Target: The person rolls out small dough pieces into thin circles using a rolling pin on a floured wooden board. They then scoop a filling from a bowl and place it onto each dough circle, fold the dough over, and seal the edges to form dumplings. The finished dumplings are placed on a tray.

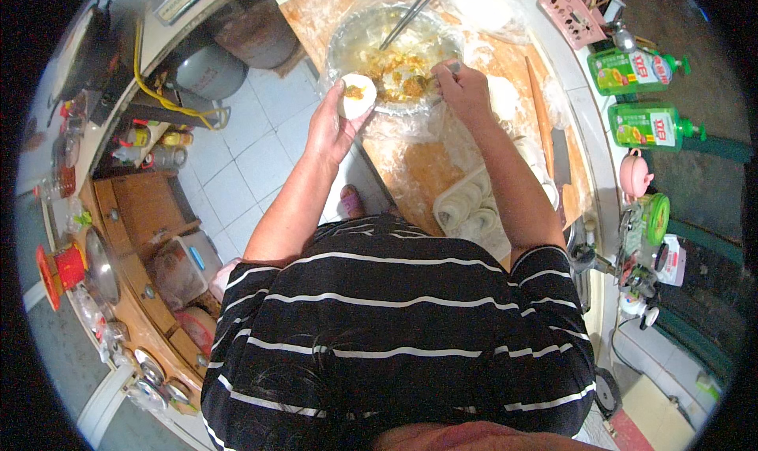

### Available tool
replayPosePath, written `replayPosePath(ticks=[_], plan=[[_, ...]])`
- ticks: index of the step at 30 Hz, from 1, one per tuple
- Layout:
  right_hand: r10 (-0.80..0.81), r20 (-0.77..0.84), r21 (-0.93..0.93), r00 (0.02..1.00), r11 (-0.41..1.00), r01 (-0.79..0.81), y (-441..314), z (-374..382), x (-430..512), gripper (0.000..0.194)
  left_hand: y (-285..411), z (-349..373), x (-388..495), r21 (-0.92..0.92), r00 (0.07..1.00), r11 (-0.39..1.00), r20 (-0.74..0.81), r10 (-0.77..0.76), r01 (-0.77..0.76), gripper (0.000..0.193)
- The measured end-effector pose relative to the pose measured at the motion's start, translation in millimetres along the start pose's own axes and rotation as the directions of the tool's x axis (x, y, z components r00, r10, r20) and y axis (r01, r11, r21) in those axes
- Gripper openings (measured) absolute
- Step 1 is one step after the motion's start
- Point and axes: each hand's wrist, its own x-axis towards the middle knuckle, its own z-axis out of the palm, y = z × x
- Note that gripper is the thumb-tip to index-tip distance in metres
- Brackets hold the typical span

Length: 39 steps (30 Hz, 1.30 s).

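Observation:
A round white dough wrapper (362, 105) lies across the fingers of my left hand (327, 128), with a small mound of yellow-brown filling (355, 92) on it. My right hand (465, 92) grips the handle of a spoon (423, 82), whose bowl is down in the filling. That filling sits in a large metal bowl (336, 48) lined with clear plastic. Dark chopsticks (408, 17) rest in the bowl and lean over its far rim. Beneath my right forearm, a white tray (441, 205) holds several folded dumplings (465, 199).
A rolling pin (538, 116) and a cleaver (560, 155) lie right of my forearm on the floured board (394, 161). White dough (502, 97) sits by my right hand. Green pump bottles (642, 125) line the right ledge. Tiled floor (237, 155) shows at left.

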Motion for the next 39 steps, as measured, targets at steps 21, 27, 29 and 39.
replayPosePath(ticks=[21, 27, 29, 39], plan=[[0.25, 0.039, 0.542, 0.968, 0.808, -0.23, -2, 49, -7, 0.028, -1, 1, -2, 0.027, 1.0, 1.0, 0.012, 0.007, -0.008, 0.041], [0.224, 0.106, 0.559, 0.969, 0.792, -0.244, -4, 53, -10, 0.028, -1, 1, -3, -0.011, 1.0, 1.0, -0.008, 0.004, -0.004, 0.04], [0.308, 0.102, 0.626, 0.946, 0.719, -0.302, -1, 47, -9, 0.026, 1, 0, -5, -0.015, 1.0, 1.0, -0.017, 0.005, -0.005, 0.04], [0.172, -0.085, 0.63, 0.981, 0.772, -0.081, -54, 2, -33, 0.022, 4, 12, 0, 0.033, 1.0, 0.999, -0.011, 0.012, -0.011, 0.039]])
